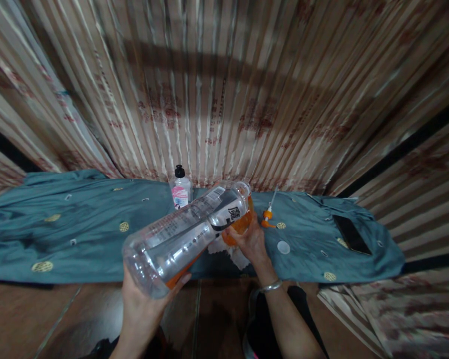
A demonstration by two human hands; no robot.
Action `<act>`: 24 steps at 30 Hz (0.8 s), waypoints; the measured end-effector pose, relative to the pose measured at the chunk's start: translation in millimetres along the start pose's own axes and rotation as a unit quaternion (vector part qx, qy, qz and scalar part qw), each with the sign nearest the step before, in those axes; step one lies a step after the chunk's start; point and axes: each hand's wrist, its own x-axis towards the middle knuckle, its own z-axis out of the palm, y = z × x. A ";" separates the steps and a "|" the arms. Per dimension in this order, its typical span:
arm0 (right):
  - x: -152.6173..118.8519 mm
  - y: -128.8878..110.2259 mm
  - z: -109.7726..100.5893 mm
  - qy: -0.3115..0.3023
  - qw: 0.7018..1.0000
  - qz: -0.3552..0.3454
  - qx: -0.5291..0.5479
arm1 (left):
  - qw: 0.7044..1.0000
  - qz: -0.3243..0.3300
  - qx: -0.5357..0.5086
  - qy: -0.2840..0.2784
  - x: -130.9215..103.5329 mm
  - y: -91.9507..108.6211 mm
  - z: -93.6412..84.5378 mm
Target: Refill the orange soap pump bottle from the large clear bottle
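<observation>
My left hand (145, 304) is wrapped round the base of a large clear plastic bottle (187, 234) with printed labels. The bottle lies tilted in the air, its neck up and to the right. My right hand (250, 242) grips a smaller bottle of orange liquid (243, 224), partly hidden behind the large bottle. The large bottle's mouth meets the top of the orange bottle; whether liquid flows between them I cannot make out. Beneath my right hand is a crumpled white tissue (239, 258). An orange pump head (268, 217) with a clear tube lies to its right.
A bottle with a black cap and pink label (180, 192) stands at the back of the green patterned cloth (97, 234). A round white disc (283, 247) and a black phone (351, 234) lie on the right. A striped curtain (209, 99) hangs behind.
</observation>
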 end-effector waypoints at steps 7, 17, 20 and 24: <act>-0.4 0.0 0.1 0.003 1.000 -0.009 -0.007 | 1.000 -0.012 -0.002 -0.014 1.6 1.2 -2.5; -0.6 1.7 0.0 0.000 1.000 -0.003 -0.004 | 1.000 0.012 0.002 -0.015 0.9 -5.5 -2.9; -0.9 1.5 -0.2 -0.004 1.000 0.003 -0.001 | 1.000 0.014 0.013 -0.013 3.6 -9.7 -5.0; -0.8 0.8 -0.9 -0.005 1.000 0.009 0.008 | 0.998 0.030 0.040 -0.034 5.9 -11.5 -6.7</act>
